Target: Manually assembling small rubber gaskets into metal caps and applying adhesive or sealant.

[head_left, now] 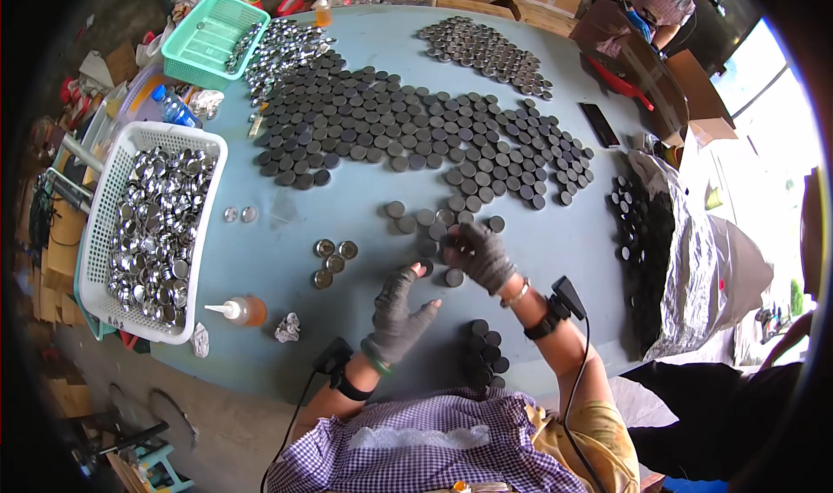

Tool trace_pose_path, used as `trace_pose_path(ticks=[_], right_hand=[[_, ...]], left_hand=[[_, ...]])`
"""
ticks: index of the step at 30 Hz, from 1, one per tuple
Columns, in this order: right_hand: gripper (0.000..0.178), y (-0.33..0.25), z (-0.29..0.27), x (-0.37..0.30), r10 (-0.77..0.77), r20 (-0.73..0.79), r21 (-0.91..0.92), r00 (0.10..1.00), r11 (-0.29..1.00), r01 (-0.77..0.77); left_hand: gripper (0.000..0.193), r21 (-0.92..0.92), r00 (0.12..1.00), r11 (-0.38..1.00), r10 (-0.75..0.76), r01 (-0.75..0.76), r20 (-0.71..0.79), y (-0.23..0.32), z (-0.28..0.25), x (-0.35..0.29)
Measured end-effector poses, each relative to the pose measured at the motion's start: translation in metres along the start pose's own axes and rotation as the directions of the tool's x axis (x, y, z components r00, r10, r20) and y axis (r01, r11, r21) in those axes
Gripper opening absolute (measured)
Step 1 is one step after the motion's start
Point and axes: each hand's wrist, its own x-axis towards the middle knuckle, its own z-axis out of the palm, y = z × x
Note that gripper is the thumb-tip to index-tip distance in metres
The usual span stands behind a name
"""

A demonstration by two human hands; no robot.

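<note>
My right hand (482,257), in a grey fingerless glove, bends its fingers down over a small group of dark round caps (406,224). A dark cap seems pinched at its fingertips, partly hidden by the fingers. To its left, my left hand (396,321) wears the same kind of glove, its thumb spread away from the fingers. The left fingertips reach the edge of a dark cap (425,268) and do not grip it. One loose dark cap (454,277) lies just below the right hand. Several metal caps (335,264), hollow side up, sit left of my hands.
Dark caps (364,115) cover the table's middle; silver caps (486,55) lie beyond. A white basket (215,224) of metal caps and a squeeze bottle (245,311) stand left. More dark caps (482,354) are near me. A silvery sack (672,250) is right; a co-worker (646,16) is far right.
</note>
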Motion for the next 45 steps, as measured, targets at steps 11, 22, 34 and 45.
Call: trace_pose_path(ticks=[11, 22, 34, 45], right_hand=[[0.036, 0.049, -0.013, 0.075, -0.247, 0.212, -0.609, 0.945, 0.723, 0.326], [0.02, 0.005, -0.007, 0.092, 0.023, 0.302, -0.79, 0.953, 0.566, 0.237], [0.039, -0.018, -0.048, 0.035, 0.062, -0.058, -0.702, 0.996, 0.707, -0.085], [0.035, 0.033, -0.025, -0.124, 0.308, 0.118, 0.432, 0.944, 0.84, -0.328]], left_hand=[[0.06, 0.036, 1.0, 0.999, -0.006, 0.005, 0.02, -0.019, -0.008, -0.02], [0.05, 0.072, 0.99, 0.997, 0.002, -0.012, 0.144, -0.016, 0.0, -0.023], [0.042, 0.138, 0.672, 0.859, 0.274, -0.492, 0.689, -0.017, 0.071, -0.021], [0.047, 0.194, 0.905, 0.915, 0.284, -0.354, 0.316, 0.006, 0.056, -0.023]])
